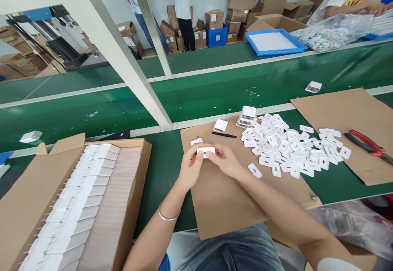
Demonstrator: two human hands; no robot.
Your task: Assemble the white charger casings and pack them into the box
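Note:
Both hands meet over the brown cardboard sheet [227,205], closed around a small white plastic housing [205,151] with a dark slot in its face. My left hand [190,165] grips its left end, and my right hand [226,160] grips the right, thumbs on the near face. Just behind the left fingers lies another white piece [196,141], partly hidden. Beyond them sit a white housing [220,125], black tweezers [224,134] and a small stack of white housings [246,115]. To the right spreads a pile of flat white slotted plates [285,146], with one plate [254,170] lying nearer my right forearm.
An open carton [138,181] with rows of white units [76,197] stands at left. Red-handled pliers [367,142] rest on a second cardboard sheet [368,111]. A slanting metal post [129,54] rises behind the bench. Across, a person [346,1] works beside a blue tray [276,41].

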